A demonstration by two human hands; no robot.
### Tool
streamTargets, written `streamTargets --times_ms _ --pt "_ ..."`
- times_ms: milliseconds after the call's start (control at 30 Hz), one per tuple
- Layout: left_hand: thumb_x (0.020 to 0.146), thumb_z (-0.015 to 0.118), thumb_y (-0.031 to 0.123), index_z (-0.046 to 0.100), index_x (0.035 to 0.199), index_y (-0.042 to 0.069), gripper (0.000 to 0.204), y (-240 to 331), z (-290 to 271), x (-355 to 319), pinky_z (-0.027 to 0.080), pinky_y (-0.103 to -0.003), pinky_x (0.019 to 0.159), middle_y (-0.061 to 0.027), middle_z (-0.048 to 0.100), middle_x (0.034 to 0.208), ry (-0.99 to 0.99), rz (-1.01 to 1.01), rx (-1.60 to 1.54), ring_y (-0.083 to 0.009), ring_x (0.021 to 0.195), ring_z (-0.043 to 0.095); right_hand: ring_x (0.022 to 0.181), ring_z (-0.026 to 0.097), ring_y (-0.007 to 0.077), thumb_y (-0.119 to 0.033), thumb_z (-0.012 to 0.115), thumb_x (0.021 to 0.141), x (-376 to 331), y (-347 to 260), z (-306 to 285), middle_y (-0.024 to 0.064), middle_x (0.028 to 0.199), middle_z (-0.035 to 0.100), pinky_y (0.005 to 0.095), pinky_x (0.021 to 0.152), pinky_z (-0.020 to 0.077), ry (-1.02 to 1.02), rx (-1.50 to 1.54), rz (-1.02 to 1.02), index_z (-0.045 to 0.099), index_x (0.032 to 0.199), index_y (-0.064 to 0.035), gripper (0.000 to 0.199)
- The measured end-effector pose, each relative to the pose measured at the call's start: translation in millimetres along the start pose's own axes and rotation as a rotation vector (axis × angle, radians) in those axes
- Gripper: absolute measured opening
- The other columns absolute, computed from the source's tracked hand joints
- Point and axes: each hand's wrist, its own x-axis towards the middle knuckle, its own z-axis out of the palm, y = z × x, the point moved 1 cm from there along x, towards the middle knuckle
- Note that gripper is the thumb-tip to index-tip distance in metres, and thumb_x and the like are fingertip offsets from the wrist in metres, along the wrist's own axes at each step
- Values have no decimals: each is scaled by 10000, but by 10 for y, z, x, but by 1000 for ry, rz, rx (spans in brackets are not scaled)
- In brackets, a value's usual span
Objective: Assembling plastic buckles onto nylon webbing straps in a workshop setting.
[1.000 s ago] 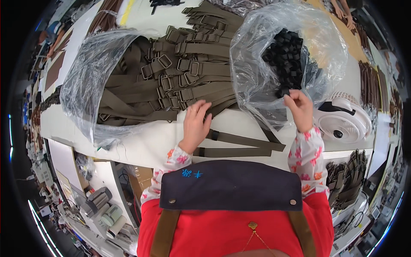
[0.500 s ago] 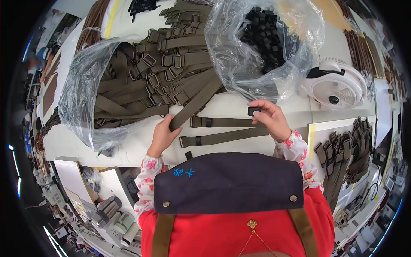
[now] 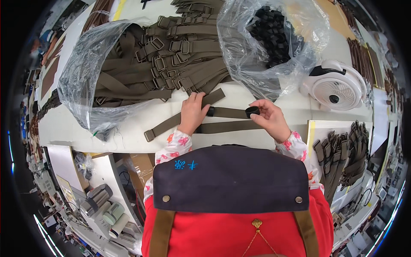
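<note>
— Two hands on one strap, then?
— Yes. The left hand [image 3: 193,113] lies flat on the olive strap [image 3: 222,113], fingers spread and pressing it to the counter [image 3: 128,128], gripping nothing. The right hand [image 3: 269,120] pinches a small black buckle [image 3: 252,111] between thumb and fingertips, right at the strap's end.
— And the strap itself?
— It lies across the counter's near edge, doubled, one tail running out past the left hand.
— What sits beyond the strap?
— Behind it, a clear bag of olive straps [image 3: 141,64] on the left-hand side, and a clear bag of black buckles [image 3: 274,38] directly beyond. A white fan [image 3: 336,88] stands off the strap's right end.
</note>
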Motion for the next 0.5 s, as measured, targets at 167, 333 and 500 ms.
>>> streamTargets --times_ms 167,333,500 --pt "794 604 74 584 1029 29 240 -20 -20 78 469 -413 726 -165 620 915 -124 42 -223 -351 806 598 852 588 96 -17 600 849 -107 -42 -70 48 974 580 218 769 482 -33 98 32 518 1132 21 297" --pt "831 508 -6 600 1040 33 232 656 -715 80 480 -363 785 -143 620 1002 -205 92 -638 -325 854 610 884 610 124 -38 599 861 -163 -54 -32 77 996 598 260 779 519 -87 219 87 523 1141 26 297" --pt "761 650 41 604 1032 68 276 836 -865 -60 502 -326 723 -99 605 989 -254 356 -537 -262 829 614 793 622 124 -71 624 862 -153 -147 107 80 935 624 258 746 527 -164 248 109 554 1122 29 288"
